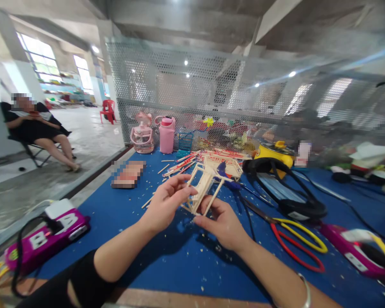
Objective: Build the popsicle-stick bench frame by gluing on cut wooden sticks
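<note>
A small frame built of thin wooden sticks (207,188) is held up over the blue table in both hands. My left hand (167,199) is closed on its left side, thumb and fingers pinching the sticks. From below and the right, my right hand (223,222) grips the frame's lower end between thumb and fingers. Behind it lie loose wooden sticks (182,164), some in red and white wrappers, and a flat panel of sticks (234,167). A blue-handled tool (232,185), partly hidden by the frame, rests close behind.
Scissors (295,239) with red and yellow handles lie at the right, near a black head strap (285,205). Purple power strips (48,239) sit at both sides. Pink bottles (167,134) stand before a perforated metal screen (186,85). A person (38,124) sits far left.
</note>
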The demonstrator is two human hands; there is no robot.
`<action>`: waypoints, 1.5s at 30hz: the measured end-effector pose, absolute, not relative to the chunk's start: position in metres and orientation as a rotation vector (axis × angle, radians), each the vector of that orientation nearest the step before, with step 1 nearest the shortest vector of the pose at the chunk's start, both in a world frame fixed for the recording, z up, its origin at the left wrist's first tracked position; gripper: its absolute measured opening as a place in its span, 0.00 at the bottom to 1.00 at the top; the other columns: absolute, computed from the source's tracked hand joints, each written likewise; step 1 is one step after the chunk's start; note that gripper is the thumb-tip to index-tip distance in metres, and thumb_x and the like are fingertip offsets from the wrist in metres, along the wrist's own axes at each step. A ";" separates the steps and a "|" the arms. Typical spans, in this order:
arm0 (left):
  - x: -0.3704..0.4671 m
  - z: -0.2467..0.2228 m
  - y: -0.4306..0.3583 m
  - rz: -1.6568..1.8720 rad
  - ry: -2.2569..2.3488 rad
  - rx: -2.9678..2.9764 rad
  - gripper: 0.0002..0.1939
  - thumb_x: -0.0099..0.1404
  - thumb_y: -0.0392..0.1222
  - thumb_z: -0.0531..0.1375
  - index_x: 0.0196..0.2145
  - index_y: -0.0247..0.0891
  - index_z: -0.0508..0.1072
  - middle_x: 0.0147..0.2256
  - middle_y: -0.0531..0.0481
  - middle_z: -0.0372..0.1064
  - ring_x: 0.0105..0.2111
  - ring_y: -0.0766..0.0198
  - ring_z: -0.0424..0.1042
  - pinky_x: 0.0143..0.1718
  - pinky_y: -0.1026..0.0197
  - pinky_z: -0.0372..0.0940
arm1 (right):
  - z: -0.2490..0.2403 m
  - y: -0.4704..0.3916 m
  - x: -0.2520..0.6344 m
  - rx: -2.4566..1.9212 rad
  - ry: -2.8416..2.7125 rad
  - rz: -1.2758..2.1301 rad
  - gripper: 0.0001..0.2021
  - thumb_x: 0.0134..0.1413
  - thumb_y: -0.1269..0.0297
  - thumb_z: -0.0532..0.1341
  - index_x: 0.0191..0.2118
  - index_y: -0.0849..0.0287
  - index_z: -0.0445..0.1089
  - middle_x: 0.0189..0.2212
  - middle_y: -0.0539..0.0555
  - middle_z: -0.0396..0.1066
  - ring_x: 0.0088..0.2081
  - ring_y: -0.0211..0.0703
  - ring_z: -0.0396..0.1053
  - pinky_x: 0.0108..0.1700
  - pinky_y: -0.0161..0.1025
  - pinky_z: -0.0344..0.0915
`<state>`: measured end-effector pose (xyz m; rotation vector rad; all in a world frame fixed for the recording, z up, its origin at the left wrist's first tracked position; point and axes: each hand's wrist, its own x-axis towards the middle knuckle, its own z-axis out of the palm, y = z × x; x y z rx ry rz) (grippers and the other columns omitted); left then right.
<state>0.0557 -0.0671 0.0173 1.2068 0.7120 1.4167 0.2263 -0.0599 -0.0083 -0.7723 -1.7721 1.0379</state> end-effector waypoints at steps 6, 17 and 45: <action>0.052 0.018 -0.059 1.388 0.755 1.141 0.16 0.56 0.44 0.66 0.39 0.33 0.69 0.25 0.50 0.74 0.26 0.67 0.71 0.32 0.63 0.64 | -0.006 -0.060 0.225 -0.801 -1.866 0.964 0.11 0.46 0.64 0.67 0.26 0.58 0.62 0.29 0.51 0.72 0.35 0.42 0.68 0.43 0.41 0.63; 0.046 0.004 -0.049 1.392 0.667 1.235 0.21 0.63 0.56 0.57 0.38 0.33 0.75 0.31 0.47 0.75 0.34 0.62 0.73 0.42 0.59 0.64 | -0.009 -0.054 0.228 -0.754 -1.694 1.038 0.12 0.44 0.64 0.69 0.26 0.56 0.63 0.30 0.50 0.73 0.35 0.41 0.69 0.43 0.39 0.64; 0.045 0.018 -0.063 1.445 0.658 1.348 0.21 0.64 0.50 0.59 0.51 0.38 0.64 0.36 0.47 0.71 0.39 0.61 0.70 0.37 0.62 0.63 | -0.011 -0.065 0.221 -0.733 -1.738 1.000 0.11 0.44 0.67 0.69 0.26 0.56 0.63 0.30 0.48 0.72 0.35 0.39 0.68 0.42 0.39 0.64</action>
